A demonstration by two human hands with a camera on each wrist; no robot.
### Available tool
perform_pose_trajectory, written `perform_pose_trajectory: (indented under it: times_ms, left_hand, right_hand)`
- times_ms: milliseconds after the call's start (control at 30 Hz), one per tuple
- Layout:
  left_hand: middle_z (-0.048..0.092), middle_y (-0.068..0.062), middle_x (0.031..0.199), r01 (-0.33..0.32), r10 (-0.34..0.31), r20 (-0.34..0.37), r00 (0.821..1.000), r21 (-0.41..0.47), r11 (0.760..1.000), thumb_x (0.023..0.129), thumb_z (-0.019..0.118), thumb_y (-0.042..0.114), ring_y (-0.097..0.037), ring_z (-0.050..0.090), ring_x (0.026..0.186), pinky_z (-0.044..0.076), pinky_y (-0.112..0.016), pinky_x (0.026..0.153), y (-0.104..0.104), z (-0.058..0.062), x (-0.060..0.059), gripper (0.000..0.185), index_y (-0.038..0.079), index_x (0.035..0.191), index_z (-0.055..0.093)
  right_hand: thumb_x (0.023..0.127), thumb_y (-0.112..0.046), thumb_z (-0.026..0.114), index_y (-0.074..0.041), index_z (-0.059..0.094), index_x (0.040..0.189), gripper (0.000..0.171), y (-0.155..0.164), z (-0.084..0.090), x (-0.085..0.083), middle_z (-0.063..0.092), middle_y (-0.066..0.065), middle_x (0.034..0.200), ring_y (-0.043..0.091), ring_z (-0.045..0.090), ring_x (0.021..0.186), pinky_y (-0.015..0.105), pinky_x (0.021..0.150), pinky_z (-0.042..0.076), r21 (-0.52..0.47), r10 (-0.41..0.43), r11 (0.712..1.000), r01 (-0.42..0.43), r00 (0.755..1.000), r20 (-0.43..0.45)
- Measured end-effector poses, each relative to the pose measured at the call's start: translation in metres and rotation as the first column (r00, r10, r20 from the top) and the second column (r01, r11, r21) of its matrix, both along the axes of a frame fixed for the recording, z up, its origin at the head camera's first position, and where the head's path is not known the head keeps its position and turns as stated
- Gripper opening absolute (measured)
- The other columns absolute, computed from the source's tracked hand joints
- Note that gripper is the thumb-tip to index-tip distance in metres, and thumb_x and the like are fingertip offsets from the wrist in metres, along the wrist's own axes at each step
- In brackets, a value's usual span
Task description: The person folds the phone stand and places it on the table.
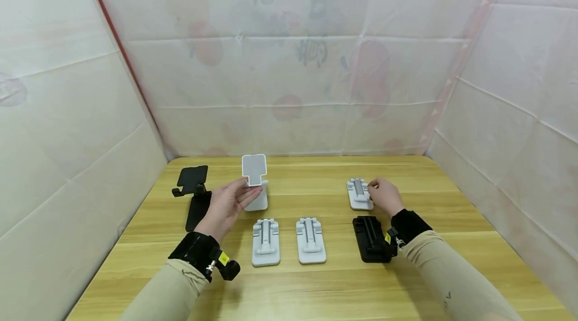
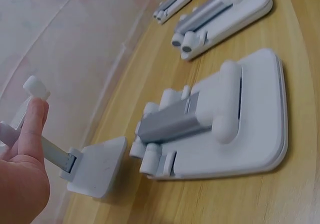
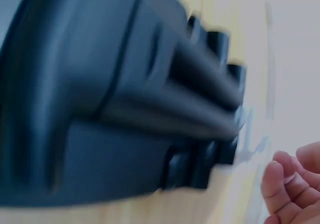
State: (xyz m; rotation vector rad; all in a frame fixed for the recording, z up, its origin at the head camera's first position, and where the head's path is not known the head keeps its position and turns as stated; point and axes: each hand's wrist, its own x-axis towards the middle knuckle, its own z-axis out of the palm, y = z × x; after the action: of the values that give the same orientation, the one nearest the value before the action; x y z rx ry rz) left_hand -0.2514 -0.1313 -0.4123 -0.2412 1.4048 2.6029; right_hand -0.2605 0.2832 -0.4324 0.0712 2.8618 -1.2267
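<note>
A white phone stand [image 1: 254, 169] with a grey pad stands unfolded at the back centre-left. My left hand [image 1: 228, 205] pinches its upper plate between thumb and fingers; the base [image 2: 97, 169] shows below in the left wrist view. At the back right my right hand [image 1: 385, 195], fingers loosely curled, is at the right edge of a folded white phone stand [image 1: 359, 193]; whether it touches is hard to tell. No object shows between the right fingers [image 3: 274, 179] in the right wrist view. Just in front of that stand lies a folded black phone stand [image 1: 371, 238].
Two folded white phone stands [image 1: 266, 243] [image 1: 310, 241] lie side by side at the front middle of the wooden table [image 1: 289, 291]. An unfolded black phone stand [image 1: 192, 179] is at the left, beside my left hand. Pale sheeting [image 1: 316, 125] walls the table's back and sides.
</note>
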Motion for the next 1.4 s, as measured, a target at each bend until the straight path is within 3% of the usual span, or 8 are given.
perform_pose_trajectory:
  times_ms: [133, 300, 500, 700, 900, 1167, 1267, 1400]
  left_hand:
    - [0.071, -0.024, 0.117, 0.020, -0.020, -0.020, 1.000, 0.011, 1.000, 0.105, 0.056, 0.010, -0.031, 0.072, 0.108, 0.058, -0.039, 0.100, 0.011, 0.007, 0.005, 0.043, -0.009, 0.143, 0.047]
    - [0.072, -0.024, 0.114, 0.053, -0.051, -0.028, 0.998, 0.049, 0.997, 0.104, 0.058, 0.009, -0.032, 0.073, 0.107, 0.059, -0.039, 0.099, 0.027, 0.014, 0.013, 0.040, -0.009, 0.139, 0.051]
    - [0.071, -0.025, 0.116, 0.099, -0.097, -0.036, 0.995, 0.050, 0.994, 0.103, 0.059, 0.008, -0.033, 0.073, 0.105, 0.059, -0.039, 0.098, 0.047, 0.020, 0.024, 0.034, -0.008, 0.132, 0.055]
    - [0.070, -0.028, 0.119, 0.160, -0.158, -0.061, 0.986, 0.025, 0.987, 0.103, 0.059, 0.009, -0.032, 0.074, 0.104, 0.060, -0.038, 0.097, 0.068, 0.022, 0.034, 0.034, -0.009, 0.131, 0.057]
    - [0.069, -0.029, 0.119, 0.214, -0.213, -0.075, 0.974, -0.001, 0.977, 0.102, 0.058, 0.009, -0.030, 0.074, 0.103, 0.060, -0.038, 0.096, 0.083, 0.020, 0.041, 0.038, -0.011, 0.135, 0.054]
    - [0.067, -0.028, 0.125, 0.276, -0.282, -0.090, 0.955, -0.073, 0.958, 0.105, 0.059, 0.021, -0.030, 0.073, 0.106, 0.061, -0.039, 0.095, 0.085, 0.016, 0.043, 0.043, -0.005, 0.138, 0.055]
    - [0.069, -0.028, 0.122, 0.221, -0.241, -0.104, 0.965, -0.172, 0.960, 0.106, 0.055, 0.030, -0.031, 0.074, 0.103, 0.062, -0.039, 0.092, 0.080, 0.012, 0.041, 0.043, -0.004, 0.133, 0.058]
    - [0.074, -0.025, 0.101, 0.035, -0.072, -0.102, 0.992, -0.326, 0.945, 0.106, 0.052, 0.027, -0.028, 0.076, 0.084, 0.067, -0.037, 0.078, 0.071, 0.005, 0.037, 0.034, -0.003, 0.119, 0.064]
  right_hand:
    - [0.111, -0.015, 0.037, 0.006, 0.045, 0.144, 0.040, -0.018, 0.010, -0.001, 0.057, 0.029, 0.120, 0.039, 0.057, 0.100, 0.043, 0.078, 0.048, -0.118, 0.023, 0.993, -0.021, 1.000, 0.012]
    - [0.112, -0.018, 0.042, 0.001, 0.049, 0.142, 0.037, -0.046, 0.022, 0.000, 0.059, 0.024, 0.114, 0.042, 0.055, 0.102, 0.051, 0.086, 0.050, -0.196, 0.119, 0.973, -0.120, 0.993, -0.014]
    - [0.110, -0.032, 0.048, -0.007, 0.053, 0.142, 0.040, -0.079, 0.038, 0.007, 0.061, 0.019, 0.108, 0.040, 0.056, 0.104, 0.047, 0.083, 0.048, -0.259, 0.235, 0.939, -0.226, 0.972, 0.007]
    - [0.105, -0.047, 0.054, -0.010, 0.064, 0.124, 0.043, -0.104, 0.051, 0.012, 0.064, 0.012, 0.093, 0.027, 0.060, 0.090, 0.038, 0.090, 0.047, -0.350, 0.324, 0.886, -0.303, 0.946, -0.001]
    - [0.104, -0.032, 0.061, -0.001, 0.061, 0.102, 0.031, -0.114, 0.057, 0.017, 0.057, 0.004, 0.079, 0.022, 0.055, 0.078, 0.033, 0.079, 0.046, -0.450, 0.350, 0.833, -0.322, 0.936, -0.021]
    - [0.105, -0.020, 0.060, -0.003, 0.056, 0.095, 0.020, -0.111, 0.056, 0.021, 0.050, 0.003, 0.078, 0.021, 0.050, 0.077, 0.034, 0.078, 0.044, -0.547, 0.347, 0.781, -0.302, 0.938, -0.022]
    - [0.105, -0.020, 0.059, -0.004, 0.055, 0.095, 0.019, -0.111, 0.059, 0.022, 0.049, 0.002, 0.079, 0.021, 0.049, 0.078, 0.036, 0.081, 0.042, -0.581, 0.356, 0.753, -0.310, 0.934, -0.037]
    - [0.105, -0.019, 0.059, -0.004, 0.054, 0.094, 0.018, -0.112, 0.066, 0.024, 0.050, 0.001, 0.080, 0.020, 0.047, 0.077, 0.037, 0.081, 0.041, -0.617, 0.361, 0.721, -0.314, 0.931, -0.051]
